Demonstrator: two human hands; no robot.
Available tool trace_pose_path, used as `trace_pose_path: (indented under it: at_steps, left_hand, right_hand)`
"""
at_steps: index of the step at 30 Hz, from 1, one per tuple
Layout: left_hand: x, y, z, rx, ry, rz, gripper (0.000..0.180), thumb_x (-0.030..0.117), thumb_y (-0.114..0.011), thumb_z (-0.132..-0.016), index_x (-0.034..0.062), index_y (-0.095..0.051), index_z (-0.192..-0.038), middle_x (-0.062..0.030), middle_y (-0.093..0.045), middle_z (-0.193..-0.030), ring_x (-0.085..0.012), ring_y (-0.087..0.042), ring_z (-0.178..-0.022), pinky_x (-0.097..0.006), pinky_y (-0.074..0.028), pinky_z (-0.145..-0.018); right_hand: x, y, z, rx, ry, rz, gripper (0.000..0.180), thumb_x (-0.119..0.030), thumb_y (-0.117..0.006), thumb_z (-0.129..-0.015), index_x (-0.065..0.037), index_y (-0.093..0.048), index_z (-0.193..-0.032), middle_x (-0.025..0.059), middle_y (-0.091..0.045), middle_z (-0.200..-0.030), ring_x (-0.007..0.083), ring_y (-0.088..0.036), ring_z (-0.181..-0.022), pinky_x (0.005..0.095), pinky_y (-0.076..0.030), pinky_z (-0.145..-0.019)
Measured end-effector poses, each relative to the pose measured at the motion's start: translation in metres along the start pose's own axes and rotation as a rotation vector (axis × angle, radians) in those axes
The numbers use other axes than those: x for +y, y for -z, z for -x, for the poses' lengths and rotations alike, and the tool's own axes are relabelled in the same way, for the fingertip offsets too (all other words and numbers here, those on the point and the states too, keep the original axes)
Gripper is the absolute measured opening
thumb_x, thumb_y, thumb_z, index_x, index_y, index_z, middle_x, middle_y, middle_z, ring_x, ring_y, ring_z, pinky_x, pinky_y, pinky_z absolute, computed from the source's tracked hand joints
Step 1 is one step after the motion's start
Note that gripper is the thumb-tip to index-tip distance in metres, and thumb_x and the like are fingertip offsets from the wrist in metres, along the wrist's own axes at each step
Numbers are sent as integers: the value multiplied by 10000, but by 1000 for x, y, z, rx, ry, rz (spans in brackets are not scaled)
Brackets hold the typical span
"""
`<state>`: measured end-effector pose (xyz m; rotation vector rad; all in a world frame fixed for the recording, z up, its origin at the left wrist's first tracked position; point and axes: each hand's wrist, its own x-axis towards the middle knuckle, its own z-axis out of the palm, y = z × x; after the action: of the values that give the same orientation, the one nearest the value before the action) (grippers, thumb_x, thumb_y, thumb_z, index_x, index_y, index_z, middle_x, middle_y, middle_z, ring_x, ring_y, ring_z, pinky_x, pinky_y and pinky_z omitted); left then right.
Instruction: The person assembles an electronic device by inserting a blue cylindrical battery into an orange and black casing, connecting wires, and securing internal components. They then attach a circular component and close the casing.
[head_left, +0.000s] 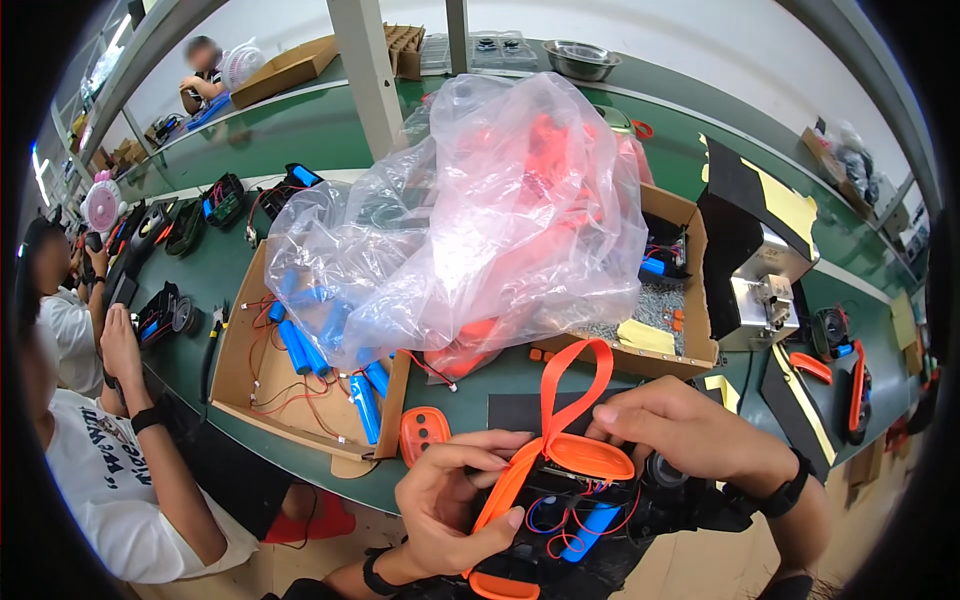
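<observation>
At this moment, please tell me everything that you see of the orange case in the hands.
The orange case looks like plastic, with black inner parts and an orange strap looped upward. It is held open before the person, showing a blue battery and thin wires. The left hand grips its left side; the right hand is at its upper right, contact unclear.

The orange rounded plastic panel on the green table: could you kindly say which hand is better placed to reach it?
Probably the left hand: it is beside the panel, though gripping the orange-and-black casing. The right hand is on the casing's far side.
</observation>
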<state>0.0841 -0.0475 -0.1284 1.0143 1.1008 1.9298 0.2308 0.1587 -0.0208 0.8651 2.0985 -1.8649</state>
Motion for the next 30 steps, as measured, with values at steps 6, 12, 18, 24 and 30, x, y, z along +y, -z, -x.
trace_pose_path:
  at_steps: [6,12,18,24,30]
  left_hand:
    - [0,-2,-2,-13,-23,22,490,-58,-797,-847,-35,-490,-1228,-353,-554,-1384,-343,-628,-1285,-455,-547,-1096]
    - [-2,-2,-4,-10,-44,24,495,-50,-807,-849,-31,-494,-1232,-344,-561,-1388,-324,-630,-1279,-436,-561,-1083]
    - [0,-4,-1,47,-20,22,462,-61,-787,-853,-21,-509,-1219,-305,-598,-1375,-298,-633,-1285,-395,-561,-1073]
    - [1,-7,-2,100,4,42,466,-97,-765,-843,-52,-549,-1253,-284,-626,-1368,-285,-630,-1301,-380,-556,-1073]
    - [-1,-5,1,75,-5,29,438,-146,-726,-845,-136,-617,-1270,-306,-608,-1402,-322,-624,-1330,-409,-536,-1124]
  right_hand:
    - [2,-1,-9,47,-15,213,514,-372,-572,-1071,35,-635,-764,29,-550,-631,100,-496,-594,329,-393,-531]
    - [-13,3,-16,41,-113,345,541,-392,-583,-1045,26,-634,-705,21,-502,-574,120,-463,-538,356,-369,-513]
    - [-19,0,-15,4,-115,405,603,-412,-601,-1084,-10,-586,-635,-3,-436,-560,127,-399,-539,380,-321,-506]
    - [-7,-8,-17,104,-85,370,631,-415,-609,-1089,4,-554,-621,8,-400,-538,144,-350,-511,396,-298,-488]
    - [-6,-12,-14,136,-145,381,558,-401,-615,-1098,-26,-619,-684,-63,-420,-601,75,-340,-573,327,-280,-508]
